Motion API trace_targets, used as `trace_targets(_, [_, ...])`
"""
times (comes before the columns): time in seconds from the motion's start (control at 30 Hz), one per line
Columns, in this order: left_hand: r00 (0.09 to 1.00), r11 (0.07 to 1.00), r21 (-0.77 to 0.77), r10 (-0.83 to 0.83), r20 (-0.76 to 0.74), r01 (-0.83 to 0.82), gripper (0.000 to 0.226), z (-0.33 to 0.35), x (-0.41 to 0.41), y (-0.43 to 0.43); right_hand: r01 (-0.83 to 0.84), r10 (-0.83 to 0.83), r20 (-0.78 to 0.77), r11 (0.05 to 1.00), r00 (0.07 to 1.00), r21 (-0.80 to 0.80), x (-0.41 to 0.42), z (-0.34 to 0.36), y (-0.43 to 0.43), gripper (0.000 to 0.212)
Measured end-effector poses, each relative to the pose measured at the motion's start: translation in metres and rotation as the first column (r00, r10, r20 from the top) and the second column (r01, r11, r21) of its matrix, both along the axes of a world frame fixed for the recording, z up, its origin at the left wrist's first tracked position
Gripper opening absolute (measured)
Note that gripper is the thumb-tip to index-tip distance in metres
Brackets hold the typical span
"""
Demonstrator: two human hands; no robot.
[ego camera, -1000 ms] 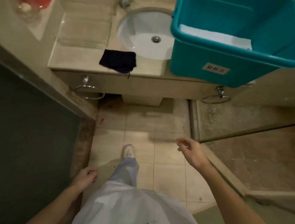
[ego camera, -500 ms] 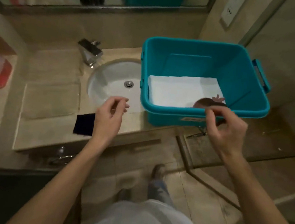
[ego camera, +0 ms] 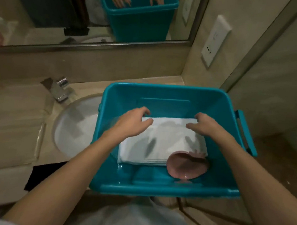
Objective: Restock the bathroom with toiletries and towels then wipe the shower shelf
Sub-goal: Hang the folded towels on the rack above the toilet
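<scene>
A single wide-angle view, worn at head height, looks forward and steeply down, close over a teal tub (ego camera: 155,191) at the counter's (ego camera: 85,87) right end beside the sink (ego camera: 74,127). The mirror (ego camera: 45,4) along the top edge faces back at the camera, giving a second, reversed look at the same tub.

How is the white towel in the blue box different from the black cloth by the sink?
The folded white towel is pale and thick; the black cloth is dark and looks thin. The towel lies inside the teal bin; the cloth lies on the counter outside it. The left hand and right hand curl over the towel's far edge; no hand is on the cloth. Both are fabric lying flat.
</scene>
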State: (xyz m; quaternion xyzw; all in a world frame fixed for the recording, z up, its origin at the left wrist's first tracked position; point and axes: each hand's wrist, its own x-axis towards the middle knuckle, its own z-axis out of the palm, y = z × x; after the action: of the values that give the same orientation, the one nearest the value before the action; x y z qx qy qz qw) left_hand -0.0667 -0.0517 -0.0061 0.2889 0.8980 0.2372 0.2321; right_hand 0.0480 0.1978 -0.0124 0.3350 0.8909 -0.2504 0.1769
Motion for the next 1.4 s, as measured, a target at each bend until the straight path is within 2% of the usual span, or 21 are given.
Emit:
trace_targets(0.1, [0.998, 0.985, -0.172, -0.006, 0.058, 0.016, 0.042, -0.028, -0.012, 0.018, -0.059, 0.061, 0.061, 0.998, 0.996, -0.022, -0.020, -0.028, 0.020, 0.044])
trace_targets(0.2, [0.996, 0.946, -0.317, -0.044, 0.080, 0.067, 0.043, -0.049, -0.017, 0.027, -0.243, 0.241, 0.123, 0.970, 0.963, 0.001, -0.033, -0.050, 0.028, 0.039])
trace_targets(0.27, [0.992, 0.915, -0.386, -0.085, 0.091, 0.114, 0.042, -0.060, -0.021, 0.030, -0.351, 0.345, 0.157, 0.936, 0.925, 0.013, -0.038, -0.060, 0.029, 0.043])
trace_targets(0.4, [0.987, 0.878, -0.451, -0.150, 0.064, 0.163, 0.046, -0.073, -0.028, 0.031, -0.471, 0.447, 0.208, 0.878, 0.870, 0.081, -0.044, -0.070, 0.031, 0.058])
trace_targets(0.53, [0.982, 0.854, -0.490, -0.186, 0.033, 0.178, 0.051, -0.079, -0.027, 0.037, -0.579, 0.514, 0.295, 0.790, 0.805, 0.203, -0.044, -0.079, 0.027, 0.061])
trace_targets(0.67, [0.981, 0.846, -0.502, -0.191, 0.033, 0.182, 0.054, -0.085, -0.030, 0.041, -0.635, 0.521, 0.396, 0.732, 0.756, 0.247, -0.046, -0.080, 0.025, 0.061])
trace_targets(0.73, [0.982, 0.848, -0.498, -0.187, 0.040, 0.182, 0.054, -0.087, -0.031, 0.040, -0.624, 0.501, 0.403, 0.731, 0.766, 0.275, -0.044, -0.083, 0.019, 0.067])
trace_targets(0.83, [0.977, 0.845, -0.499, -0.210, 0.024, 0.193, 0.057, -0.087, -0.030, 0.037, -0.562, 0.470, 0.335, 0.780, 0.817, 0.275, -0.039, -0.087, 0.016, 0.072])
trace_targets(0.93, [0.977, 0.846, -0.495, -0.214, 0.025, 0.197, 0.062, -0.088, -0.027, 0.036, -0.476, 0.418, 0.297, 0.866, 0.859, 0.157, -0.039, -0.079, 0.028, 0.073])
trace_targets(1.13, [0.989, 0.870, -0.472, -0.147, 0.024, 0.141, 0.060, -0.093, -0.026, 0.032, -0.438, 0.402, 0.392, 0.899, 0.827, 0.002, -0.052, -0.069, 0.045, 0.081])
trace_targets(1.27, [0.994, 0.893, -0.438, -0.104, 0.019, 0.102, 0.052, -0.095, -0.024, 0.030, -0.281, 0.317, 0.395, 0.948, 0.863, -0.147, -0.065, -0.056, 0.057, 0.069])
trace_targets(1.4, [0.995, 0.894, -0.438, -0.099, 0.018, 0.097, 0.052, -0.098, -0.025, 0.030, -0.183, 0.272, 0.388, 0.951, 0.881, -0.250, -0.066, -0.036, 0.063, 0.061])
